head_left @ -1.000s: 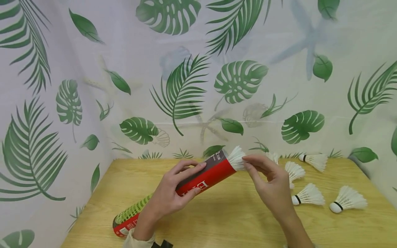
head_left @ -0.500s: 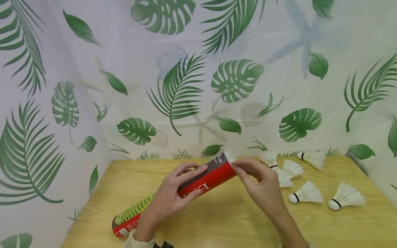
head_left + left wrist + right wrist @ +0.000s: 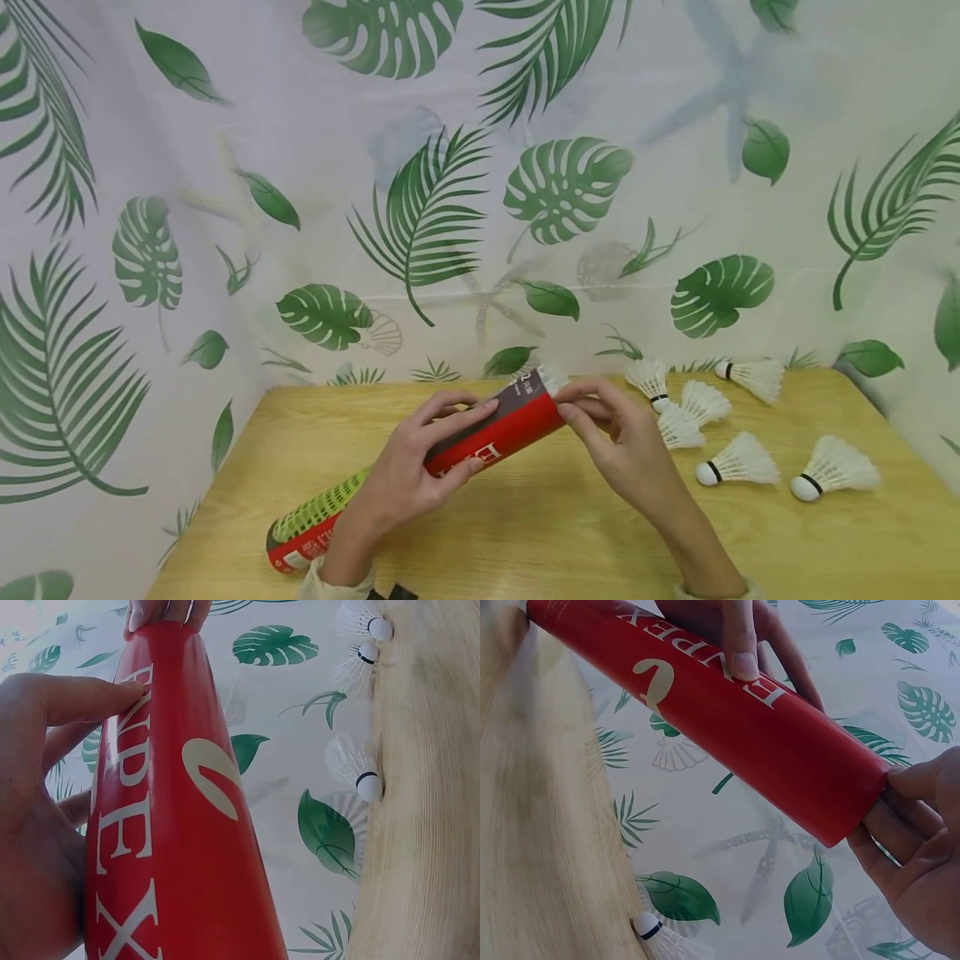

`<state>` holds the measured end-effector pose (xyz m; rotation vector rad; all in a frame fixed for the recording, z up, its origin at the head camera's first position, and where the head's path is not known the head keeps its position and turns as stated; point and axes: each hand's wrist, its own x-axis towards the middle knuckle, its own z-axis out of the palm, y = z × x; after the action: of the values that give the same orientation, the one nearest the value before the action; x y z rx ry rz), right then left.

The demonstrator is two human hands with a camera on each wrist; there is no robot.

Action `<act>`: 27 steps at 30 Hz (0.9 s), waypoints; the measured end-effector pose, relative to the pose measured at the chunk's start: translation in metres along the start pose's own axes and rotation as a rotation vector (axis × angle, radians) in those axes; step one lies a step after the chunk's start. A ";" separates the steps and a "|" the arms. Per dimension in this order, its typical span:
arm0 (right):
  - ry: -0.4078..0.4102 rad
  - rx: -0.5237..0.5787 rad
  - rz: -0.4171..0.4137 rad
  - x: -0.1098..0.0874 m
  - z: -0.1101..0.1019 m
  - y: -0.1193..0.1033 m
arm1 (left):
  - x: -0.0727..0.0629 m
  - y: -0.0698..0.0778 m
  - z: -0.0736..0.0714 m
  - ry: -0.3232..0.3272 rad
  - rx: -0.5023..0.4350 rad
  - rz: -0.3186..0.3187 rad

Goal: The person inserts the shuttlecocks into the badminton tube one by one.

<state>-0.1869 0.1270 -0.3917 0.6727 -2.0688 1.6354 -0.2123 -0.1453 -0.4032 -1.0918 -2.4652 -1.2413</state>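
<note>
My left hand (image 3: 420,467) grips a red and dark grey shuttlecock tube (image 3: 517,429), thumb on the near side and fingers over the top. The tube slants up to the right; its lower end, with a green patterned band, is at the table's left front. White feathers of a shuttlecock (image 3: 553,379) show just at the raised mouth. My right hand (image 3: 626,442) is at that mouth, its thumb and forefinger pinched together at the feather edge. In the right wrist view, the thumb touches the rim and some fingertips are hidden at the opening (image 3: 870,814).
Several white shuttlecocks lie right of the tube on the wooden table (image 3: 525,542), including ones at the far edge (image 3: 753,381), near the right hand (image 3: 738,461) and at the right (image 3: 836,468). A leaf-patterned cloth (image 3: 450,208) stands behind.
The right hand has moved left and down to the tube's mouth. The shuttlecock feathers that stuck well out of it now barely show. The left hand keeps its grip.
</note>
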 end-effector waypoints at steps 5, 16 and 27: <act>-0.046 0.009 0.015 0.001 -0.002 0.002 | -0.002 0.000 0.000 0.007 -0.007 0.001; -0.055 0.027 0.034 0.002 0.002 0.005 | -0.002 -0.001 -0.003 0.007 -0.004 0.001; -0.030 0.066 -0.007 0.009 -0.005 0.019 | -0.005 -0.009 -0.016 0.057 -0.012 -0.034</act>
<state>-0.2057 0.1349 -0.4001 0.7293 -2.0389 1.7061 -0.2176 -0.1637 -0.4010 -1.0070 -2.4466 -1.2803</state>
